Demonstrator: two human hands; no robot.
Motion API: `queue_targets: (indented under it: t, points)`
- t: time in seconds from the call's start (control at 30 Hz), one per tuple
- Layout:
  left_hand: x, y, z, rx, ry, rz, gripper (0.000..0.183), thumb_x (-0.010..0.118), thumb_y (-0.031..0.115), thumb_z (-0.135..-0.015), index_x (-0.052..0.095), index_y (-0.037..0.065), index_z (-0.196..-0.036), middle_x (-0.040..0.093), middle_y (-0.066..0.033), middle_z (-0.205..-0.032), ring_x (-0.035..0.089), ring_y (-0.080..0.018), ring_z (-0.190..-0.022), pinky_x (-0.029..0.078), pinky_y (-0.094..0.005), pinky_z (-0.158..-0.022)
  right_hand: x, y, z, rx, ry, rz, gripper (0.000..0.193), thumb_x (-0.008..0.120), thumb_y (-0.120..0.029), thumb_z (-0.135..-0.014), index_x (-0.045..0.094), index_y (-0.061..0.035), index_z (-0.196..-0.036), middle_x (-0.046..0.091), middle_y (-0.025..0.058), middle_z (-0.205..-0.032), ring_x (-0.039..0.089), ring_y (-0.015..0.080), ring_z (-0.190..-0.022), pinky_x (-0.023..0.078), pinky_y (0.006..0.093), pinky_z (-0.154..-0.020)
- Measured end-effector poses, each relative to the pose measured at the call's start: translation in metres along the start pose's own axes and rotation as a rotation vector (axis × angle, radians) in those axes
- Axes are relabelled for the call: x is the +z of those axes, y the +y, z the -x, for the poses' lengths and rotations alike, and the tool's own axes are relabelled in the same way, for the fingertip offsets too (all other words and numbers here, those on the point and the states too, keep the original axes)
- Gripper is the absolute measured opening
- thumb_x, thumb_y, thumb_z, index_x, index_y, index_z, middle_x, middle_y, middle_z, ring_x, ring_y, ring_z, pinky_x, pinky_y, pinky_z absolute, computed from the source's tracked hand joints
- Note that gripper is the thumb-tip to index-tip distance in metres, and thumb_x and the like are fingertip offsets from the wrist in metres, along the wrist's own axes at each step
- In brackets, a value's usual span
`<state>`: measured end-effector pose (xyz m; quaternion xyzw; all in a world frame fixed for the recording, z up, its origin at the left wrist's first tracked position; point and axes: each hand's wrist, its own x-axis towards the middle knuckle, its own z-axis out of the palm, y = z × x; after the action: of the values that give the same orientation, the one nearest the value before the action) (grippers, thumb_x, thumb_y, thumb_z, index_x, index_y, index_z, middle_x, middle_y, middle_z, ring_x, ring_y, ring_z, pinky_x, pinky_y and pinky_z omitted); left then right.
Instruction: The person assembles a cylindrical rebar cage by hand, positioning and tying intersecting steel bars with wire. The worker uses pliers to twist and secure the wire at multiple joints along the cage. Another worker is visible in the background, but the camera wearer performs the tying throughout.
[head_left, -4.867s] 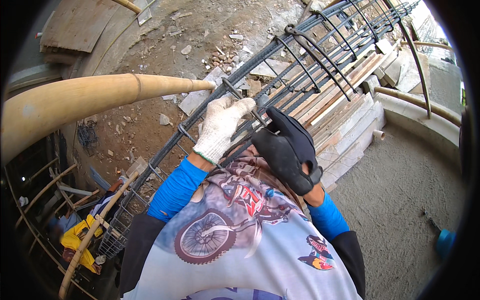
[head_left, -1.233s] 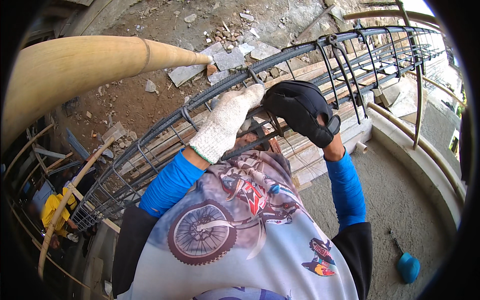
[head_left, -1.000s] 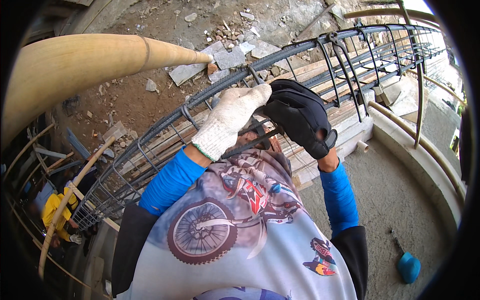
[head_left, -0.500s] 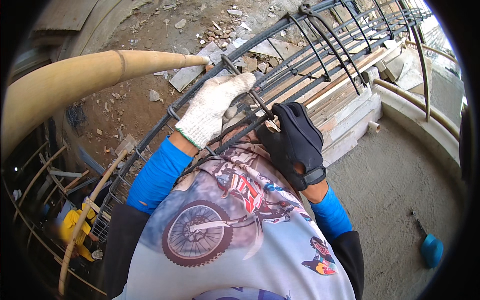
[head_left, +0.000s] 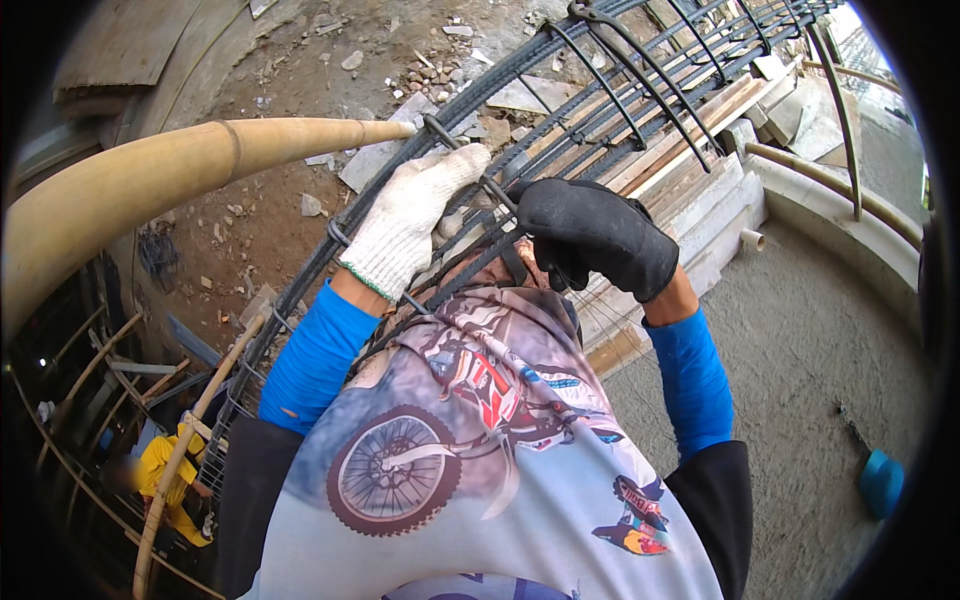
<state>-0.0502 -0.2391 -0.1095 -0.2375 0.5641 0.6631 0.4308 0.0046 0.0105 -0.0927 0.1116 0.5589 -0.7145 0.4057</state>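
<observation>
Steel cage [head_left: 500,84] crosses before us, from lower left to upper right, its long ribbed bars running close to our body. Across these bars stands a steel hoop [head_left: 498,192], probably placed so to keep them at their spacing. Our left hand [head_left: 418,208], in a white knitted glove, is closed on this hoop near its upper part; we judge that this grip prevents it from sliding along the bars. Our right hand [head_left: 595,235], in a black glove, is at the lower part of the hoop, with fingers bent downward. Whether it grips something, we cannot tell, because the glove hides it.

Farther along the cage, a dark pair of pincers [head_left: 600,18] hangs by its head at the top bar, with handles pointing downward, perhaps to be within easy reach. Beside the cage lie wooden boards [head_left: 690,215]; what carries the cage's weight, we cannot see. On our left, a thick bamboo pole [head_left: 225,150] ends near the hoop, and its role is not clear. Grey cement floor [head_left: 780,340] spreads on our right, where a blue object [head_left: 881,484] lies well apart from us. Far at lower left, a person in yellow [head_left: 165,475] is among bamboo sticks.
</observation>
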Motion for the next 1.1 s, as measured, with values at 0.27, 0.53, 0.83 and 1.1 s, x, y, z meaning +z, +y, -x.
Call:
queue_targets:
  t: [0.27,0.53,0.83,1.1]
  points:
    - [-0.001,-0.005,-0.002,0.005,-0.035,0.159,0.022,0.066,0.027,-0.104,0.071,0.008,-0.114,0.071,-0.0015,-0.091,0.06,-0.0066,-0.066,0.047,-0.0219,-0.052,0.011,0.025,-0.025,-0.383,-0.107,-0.004,0.03,0.065,-0.019,-0.101,0.067,-0.0024,-0.125,0.074,0.0107,-0.103,0.07,0.0158,-0.085,0.058,0.0304,-0.076]
    - [0.004,-0.007,-0.002,0.032,-0.046,0.29,0.025,0.065,0.024,-0.105,0.07,0.003,-0.118,0.074,-0.0068,-0.102,0.071,-0.0125,-0.089,0.061,-0.0258,-0.073,0.026,0.013,-0.014,-0.223,0.097,0.131,0.032,0.068,-0.006,-0.087,0.073,-0.0045,-0.118,0.068,0.01,-0.096,0.068,0.0248,-0.087,0.054,0.0385,-0.084]
    - [-0.004,0.001,0.0,-0.088,-0.005,0.065,0.028,0.066,0.033,-0.104,0.071,0.008,-0.115,0.072,-0.0036,-0.092,0.05,-0.0045,-0.05,0.033,-0.0186,-0.038,0.035,0.02,-0.016,-0.708,0.121,0.744,0.039,0.06,-0.006,-0.089,0.07,-0.0061,-0.126,0.064,0.0073,-0.092,0.069,0.0167,-0.073,0.054,0.0317,-0.069]
    - [0.005,0.005,0.001,-0.041,0.04,-0.015,0.038,0.064,0.042,-0.104,0.07,0.008,-0.119,0.068,-0.0006,-0.086,0.049,-0.006,-0.054,0.029,-0.0215,-0.044,0.022,0.076,-0.033,-0.966,0.256,0.839,0.045,0.068,-0.016,-0.086,0.068,-0.0085,-0.131,0.071,0.0116,-0.121,0.067,0.0329,-0.117,0.052,0.0445,-0.1]
